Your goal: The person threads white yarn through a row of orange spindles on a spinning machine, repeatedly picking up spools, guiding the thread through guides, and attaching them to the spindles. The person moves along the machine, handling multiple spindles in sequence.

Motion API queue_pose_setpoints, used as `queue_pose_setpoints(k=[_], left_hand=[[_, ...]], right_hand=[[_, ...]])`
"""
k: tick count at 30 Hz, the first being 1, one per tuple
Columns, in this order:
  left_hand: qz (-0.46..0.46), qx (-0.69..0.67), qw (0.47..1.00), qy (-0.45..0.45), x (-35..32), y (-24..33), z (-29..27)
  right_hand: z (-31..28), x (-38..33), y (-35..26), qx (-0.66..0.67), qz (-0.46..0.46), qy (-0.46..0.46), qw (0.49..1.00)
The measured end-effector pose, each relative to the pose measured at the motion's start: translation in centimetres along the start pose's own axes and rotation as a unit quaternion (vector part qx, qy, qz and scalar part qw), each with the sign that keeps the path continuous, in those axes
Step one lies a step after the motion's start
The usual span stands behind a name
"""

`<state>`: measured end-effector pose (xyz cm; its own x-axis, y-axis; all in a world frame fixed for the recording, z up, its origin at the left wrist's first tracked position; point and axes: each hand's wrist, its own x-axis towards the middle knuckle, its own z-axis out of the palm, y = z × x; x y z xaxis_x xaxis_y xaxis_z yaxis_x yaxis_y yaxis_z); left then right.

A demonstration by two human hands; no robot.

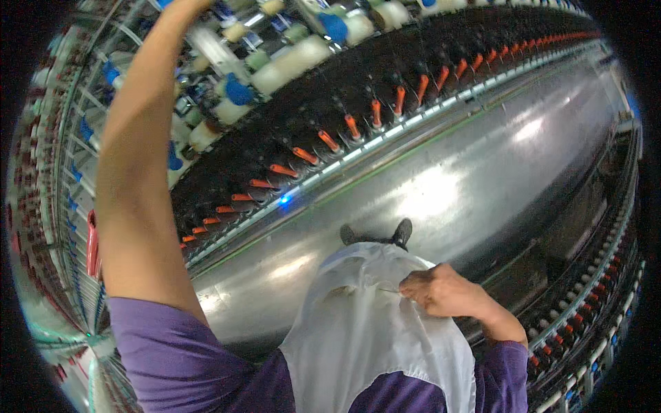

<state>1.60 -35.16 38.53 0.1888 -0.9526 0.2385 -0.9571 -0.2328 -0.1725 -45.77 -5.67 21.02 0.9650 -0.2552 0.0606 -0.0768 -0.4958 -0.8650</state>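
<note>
1. Apron [372, 330], white, hangs down the person's front; it fills the lower middle of the view, above the shoes [377, 234].
2. Right hand [441, 290] rests against the apron at waist height, fingers closed, pinching what looks like a thin thread or sliver; too fine to tell which.
3. Left arm [134, 179] is raised high toward the upper bobbins [289, 62], cream and blue, on the frame's creel. The left hand is cut off at the top edge, so its grip cannot be told.
4. Orange spindle tubes [329, 141] line the spinning frame along the shiny grey floor [441, 186].
</note>
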Motion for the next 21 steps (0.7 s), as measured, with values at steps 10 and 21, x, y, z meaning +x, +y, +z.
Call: queue_pose_setpoints(k=[10,21], left_hand=[[0.096,0.062,0.993,-0.04,7.5,-7.4,2.7],[0.283,-0.098,0.937,0.178,-3.7,-3.1,-3.3]], right_hand=[[0.6,1.9,5.5,0.15,0.196,0.299,0.922],[-1.2,18.0,6.4,0.315,0.081,0.423,0.846]])
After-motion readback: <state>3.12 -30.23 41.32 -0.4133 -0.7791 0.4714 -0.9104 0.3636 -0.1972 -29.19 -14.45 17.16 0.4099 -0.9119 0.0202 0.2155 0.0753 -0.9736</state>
